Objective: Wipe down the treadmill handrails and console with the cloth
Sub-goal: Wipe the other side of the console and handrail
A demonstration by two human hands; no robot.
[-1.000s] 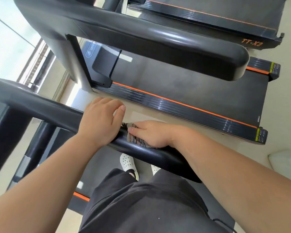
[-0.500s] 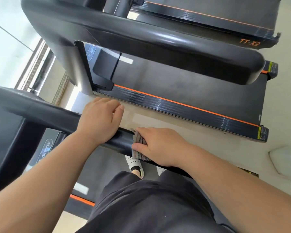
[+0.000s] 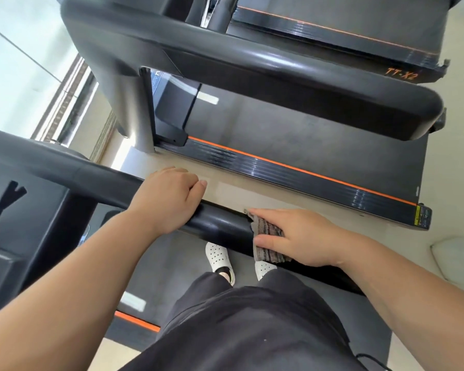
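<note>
head view, looking down: the person stands on a treadmill belt point(image 3: 172, 266) with both hands on the handrail point(image 3: 220, 223) on their right side. left hand point(image 3: 169, 199) is wrapped over the top of the rail, fingers curled down its far side, grip closed on the bar as a brace. right hand point(image 3: 300, 236) lies further back along the same rail, fingers and thumb folded around a striped cloth point(image 3: 268, 236), grip clamped on the cloth and pressing it against the rail; the cloth covers the top and near side of the bar and hangs slightly below it. the underside of the rail is hidden, so cover there cannot be confirmed. risks noted: first, the cloth is a small wad held mostly under the palm; a stroke made with loose pressure would likely let it bunch or slide out and drop to the belt beside the white shoes point(image 3: 220, 257). second, the stretch of rail under the left hand cannot be wiped while that hand rests there, so a strip may be missed unless the brace is shifted. third, the two hands sit near each other on one bar; a stroke toward the front would run the cloth into the left knuckles. fourth, the far end of the rail lies under the right forearm and is out of sight, so a stroke backward may run off the end. the console point(image 3: 16, 210) at lower left appears untouched; judged unfinished. a neighbouring treadmill point(image 3: 279, 84) stands well apart across the floor and poses no obstruction.
</note>
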